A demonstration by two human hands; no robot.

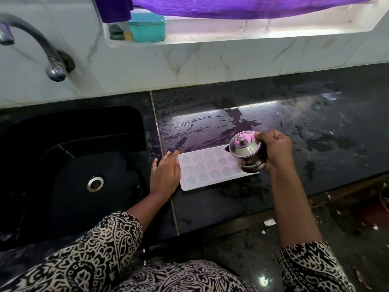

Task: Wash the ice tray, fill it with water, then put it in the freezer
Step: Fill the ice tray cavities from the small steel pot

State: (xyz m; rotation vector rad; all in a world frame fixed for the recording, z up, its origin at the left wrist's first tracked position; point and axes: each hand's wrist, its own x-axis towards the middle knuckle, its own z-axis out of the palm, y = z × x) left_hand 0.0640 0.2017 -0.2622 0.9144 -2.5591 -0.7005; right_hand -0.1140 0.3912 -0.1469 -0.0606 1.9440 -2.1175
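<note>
Sink (117,119) lies left of the tray (206,171), which sits flat on the wet counter (315,127). The left hand (166,173) rests at the tray's left edge, fingers straight and together, touching the rim as if to steady it. Over the tray's right end a lidded steel pot (245,150) is tipped, spout toward the cells. The right hand (275,150) holds it from the right, fingers curled round its body. The filling step seems to be in hand, with washing apparently done. Whether water is running, or how full the cells are, cannot be told. Next, the pour likely needs a slow tilt and a sweep leftward across the rows, with the tray kept level.
</note>
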